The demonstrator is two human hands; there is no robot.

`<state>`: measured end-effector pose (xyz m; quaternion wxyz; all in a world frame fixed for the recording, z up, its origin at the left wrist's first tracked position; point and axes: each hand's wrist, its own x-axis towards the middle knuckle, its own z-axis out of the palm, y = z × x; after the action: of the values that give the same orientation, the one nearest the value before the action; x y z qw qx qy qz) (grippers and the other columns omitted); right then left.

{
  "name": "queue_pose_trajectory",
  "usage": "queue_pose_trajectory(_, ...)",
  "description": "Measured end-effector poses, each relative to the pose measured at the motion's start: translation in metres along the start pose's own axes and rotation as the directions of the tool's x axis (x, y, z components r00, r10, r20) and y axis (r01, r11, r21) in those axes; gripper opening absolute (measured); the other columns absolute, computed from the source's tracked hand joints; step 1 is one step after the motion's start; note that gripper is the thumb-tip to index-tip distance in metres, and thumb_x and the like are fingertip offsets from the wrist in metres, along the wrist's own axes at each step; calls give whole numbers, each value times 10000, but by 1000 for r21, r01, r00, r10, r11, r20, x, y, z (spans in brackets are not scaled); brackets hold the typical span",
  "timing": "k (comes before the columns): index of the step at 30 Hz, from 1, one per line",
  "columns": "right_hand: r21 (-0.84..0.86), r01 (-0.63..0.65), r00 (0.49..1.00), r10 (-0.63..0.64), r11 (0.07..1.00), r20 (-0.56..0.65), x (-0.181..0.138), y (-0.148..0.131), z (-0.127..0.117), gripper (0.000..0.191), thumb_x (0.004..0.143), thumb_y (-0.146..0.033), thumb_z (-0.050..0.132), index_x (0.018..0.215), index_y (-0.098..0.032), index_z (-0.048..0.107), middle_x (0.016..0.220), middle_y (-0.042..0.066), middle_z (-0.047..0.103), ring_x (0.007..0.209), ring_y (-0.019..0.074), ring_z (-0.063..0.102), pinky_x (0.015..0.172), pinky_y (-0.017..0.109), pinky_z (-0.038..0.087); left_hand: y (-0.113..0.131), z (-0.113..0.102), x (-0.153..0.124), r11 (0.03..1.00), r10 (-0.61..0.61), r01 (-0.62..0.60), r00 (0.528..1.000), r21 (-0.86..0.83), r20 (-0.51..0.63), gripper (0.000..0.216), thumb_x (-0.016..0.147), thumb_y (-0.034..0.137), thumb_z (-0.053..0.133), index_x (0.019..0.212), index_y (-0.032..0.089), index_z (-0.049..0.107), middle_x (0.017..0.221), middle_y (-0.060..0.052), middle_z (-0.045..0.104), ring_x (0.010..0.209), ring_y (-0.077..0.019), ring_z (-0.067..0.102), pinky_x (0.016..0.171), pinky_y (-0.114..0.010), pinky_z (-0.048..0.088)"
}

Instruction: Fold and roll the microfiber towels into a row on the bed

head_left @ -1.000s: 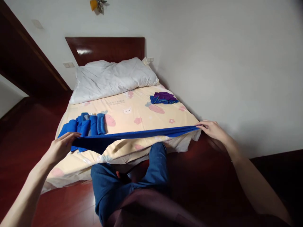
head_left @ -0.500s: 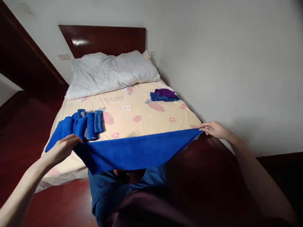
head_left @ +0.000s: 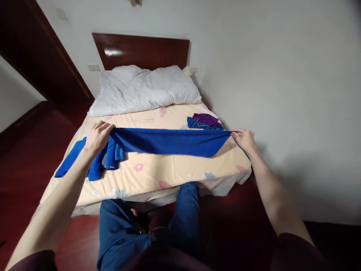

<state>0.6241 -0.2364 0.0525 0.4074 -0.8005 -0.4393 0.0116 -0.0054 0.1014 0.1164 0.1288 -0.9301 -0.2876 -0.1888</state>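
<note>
A blue towel (head_left: 172,142) is stretched between my two hands above the bed. My left hand (head_left: 99,136) pinches its left upper corner, with the fingers closed. At the other end, my right hand (head_left: 243,138) grips the right corner between thumb and fingers. The towel's lower edge hangs a little, slanting up at the right. Rolled blue towels (head_left: 113,156) lie on the bed under and beside my left hand, partly hidden by my hand and forearm. Behind the towel's right part lies a crumpled purple and blue cloth (head_left: 205,120).
The bed (head_left: 158,175) has a cream sheet with carrot and flower prints. A grey-white quilt (head_left: 146,90) is bunched against the dark wooden headboard (head_left: 146,51). A white wall (head_left: 282,94) stands close on the right. My legs (head_left: 118,226) are at the bed's near edge.
Both hands have moved forward, carrying the stretched towel from above my knees to over the bed. The towel now covers part of the view of the rolled towels.
</note>
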Motion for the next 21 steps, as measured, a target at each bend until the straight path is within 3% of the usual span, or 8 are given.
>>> queue_pose_trajectory(3, 26, 19, 997, -17, 999, -69, 2, 20, 13, 295, 868, -325, 608, 1029, -143, 775, 1026, 164, 797, 976, 323, 772, 901, 440, 626, 2, 16, -12, 999, 44, -45, 998, -22, -41, 436, 1005, 163, 316, 1273, 98, 654, 1166, -141, 704, 1094, -228, 579, 957, -394, 423)
queue_pose_trajectory(6, -9, 90, 994, -90, 996, -68, -8, 52, 36, 313, 889, -324, 570, 1051, -150, 774, 1149, 168, 774, 1088, 326, 744, 1029, 482, 576, 6, 50, -34, 995, 74, -75, 997, -70, -17, 427, 1008, 168, 330, 1277, 111, 656, 1178, -168, 712, 1095, -263, 615, 932, -417, 444)
queue_pose_trajectory(9, -99, 144, 990, -144, 985, 0, -27, 88, 71, 301, 914, -301, 528, 1022, -175, 779, 1214, 155, 756, 1196, 299, 700, 1117, 467, 518, 17, 99, -64, 984, 113, -99, 989, -148, 91, 397, 984, 157, 383, 1256, 141, 673, 1143, -173, 727, 1060, -271, 652, 906, -419, 482)
queue_pose_trajectory(15, -227, -17, 985, 55, 974, 162, -82, 153, 148, 307, 899, -266, 512, 868, -133, 786, 1074, 202, 784, 1089, 305, 740, 1081, 478, 547, 60, 197, -131, 982, 116, -41, 899, -182, 423, 402, 892, 72, 451, 1193, 150, 705, 1150, -173, 745, 1012, -268, 702, 909, -413, 532)
queue_pose_trajectory(18, -247, -43, 975, 94, 968, 199, -106, 177, 167, 304, 886, -287, 519, 848, -155, 790, 1069, 191, 787, 1064, 330, 747, 1051, 515, 562, 81, 222, -154, 986, 58, 36, 841, -162, 537, 433, 875, 53, 438, 1190, 168, 712, 1146, -166, 748, 989, -269, 716, 887, -407, 536)
queue_pose_trajectory(21, -267, -71, 972, 127, 961, 197, -122, 191, 167, 301, 894, -259, 513, 905, -151, 794, 1150, 190, 770, 1110, 325, 735, 1080, 491, 544, 94, 229, -169, 986, -55, 133, 838, -105, 544, 459, 892, 67, 406, 1225, 156, 709, 1158, -176, 747, 943, -281, 731, 853, -413, 542)
